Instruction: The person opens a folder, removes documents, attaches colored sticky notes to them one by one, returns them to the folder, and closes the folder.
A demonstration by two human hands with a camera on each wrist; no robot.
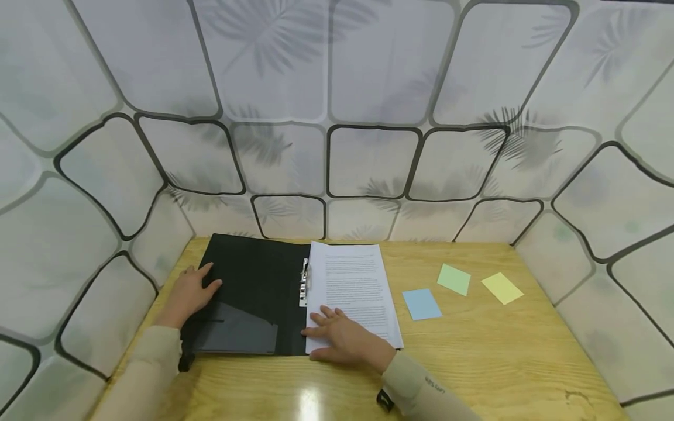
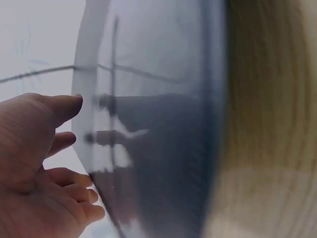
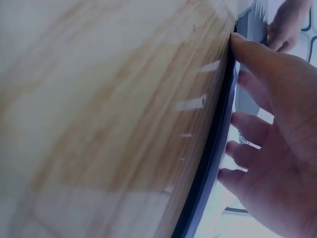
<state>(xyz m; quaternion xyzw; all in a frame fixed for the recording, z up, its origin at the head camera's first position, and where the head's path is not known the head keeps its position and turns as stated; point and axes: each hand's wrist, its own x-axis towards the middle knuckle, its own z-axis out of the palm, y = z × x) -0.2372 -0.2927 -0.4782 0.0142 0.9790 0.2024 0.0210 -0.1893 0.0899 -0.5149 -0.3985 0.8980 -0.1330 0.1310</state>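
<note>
A black ring binder (image 1: 253,266) lies spread on the table, with a metal clip mechanism (image 1: 303,286) along its spine. A stack of printed paper sheets (image 1: 354,275) lies on its right half, and a grey pocket (image 1: 237,334) sits at the bottom of the left cover. My left hand (image 1: 186,295) touches the outer left edge of the cover, thumb and index finger spread over it. With fingers spread, my right hand (image 1: 344,339) rests on the lower part of the sheets; in the right wrist view its thumb (image 3: 252,54) is at the binder's front edge.
To the right of the binder lie three paper notes: a blue one (image 1: 422,304), a green one (image 1: 454,279) and a yellow one (image 1: 502,288). The wooden table (image 1: 474,356) is bounded by patterned walls (image 1: 368,216) at the back and both sides.
</note>
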